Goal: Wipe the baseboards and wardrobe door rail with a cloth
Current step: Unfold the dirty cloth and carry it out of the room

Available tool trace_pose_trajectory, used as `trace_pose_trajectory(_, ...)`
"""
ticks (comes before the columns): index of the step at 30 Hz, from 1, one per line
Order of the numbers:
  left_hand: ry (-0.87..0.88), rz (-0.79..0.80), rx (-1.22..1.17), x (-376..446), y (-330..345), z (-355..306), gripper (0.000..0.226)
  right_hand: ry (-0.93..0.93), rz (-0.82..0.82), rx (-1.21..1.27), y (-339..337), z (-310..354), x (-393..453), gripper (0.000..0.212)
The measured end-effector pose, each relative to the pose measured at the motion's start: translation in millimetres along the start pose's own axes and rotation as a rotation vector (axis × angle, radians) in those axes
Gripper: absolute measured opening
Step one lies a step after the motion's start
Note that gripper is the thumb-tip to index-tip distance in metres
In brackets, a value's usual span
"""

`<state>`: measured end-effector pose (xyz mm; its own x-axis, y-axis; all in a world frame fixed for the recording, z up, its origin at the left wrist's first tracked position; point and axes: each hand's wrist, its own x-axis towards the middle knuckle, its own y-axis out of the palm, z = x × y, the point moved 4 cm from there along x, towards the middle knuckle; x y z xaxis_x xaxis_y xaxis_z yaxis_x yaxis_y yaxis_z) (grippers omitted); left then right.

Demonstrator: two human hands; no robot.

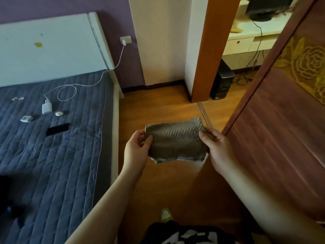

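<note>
In the head view, a folded brown cloth (176,140) with a waffle texture was held up in the air over the wooden floor (154,106), stretched between both hands. The left hand (136,150) pinched the cloth's left edge, its thumb lying on the upper face and its curled fingers tucked behind the fabric. The right hand (217,147) gripped the right edge in the same way, thumb pressed on top near the upper corner and the other fingers wrapped underneath, out of sight. The cloth's lower fold hung free between the two hands. To the right stood the dark wardrobe door (281,120) with a gold rose pattern, and its floor rail (204,111) ran along the boards just behind the cloth's upper right corner. A dark baseboard (158,85) lined the foot of the far white wall. To the left lay the bed (52,147) with a grey quilted cover, bearing a white charger (46,107) with its looped cable and a black phone (57,129).
</note>
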<state>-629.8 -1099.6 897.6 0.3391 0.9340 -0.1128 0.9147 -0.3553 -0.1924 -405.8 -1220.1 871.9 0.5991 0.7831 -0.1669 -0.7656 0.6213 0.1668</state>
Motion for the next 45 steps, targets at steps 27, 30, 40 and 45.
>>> trace_pose_trajectory(27, -0.075, -0.148, -0.032, 371.3, 110.6, -46.5, 0.026, -0.175, 0.000, -0.518, 51.7, 66.7, 403.9, 0.038)
trace_pose_trajectory(30, -0.033, -0.143, 0.044, 410.4, 103.0, -55.1, 0.031, -0.167, 0.071, -0.455, 62.9, 72.1, 444.3, 0.038)
trace_pose_trajectory(40, -0.067, -0.144, -0.080, 567.8, 68.4, -35.7, 0.025, -0.153, 0.082, -0.484, 130.0, 69.8, 577.0, 0.030)
trace_pose_trajectory(45, -0.091, 0.003, -0.145, 641.0, 67.2, -35.8, 0.025, -0.148, 0.011, -0.474, 144.9, 72.5, 629.0, 0.028)
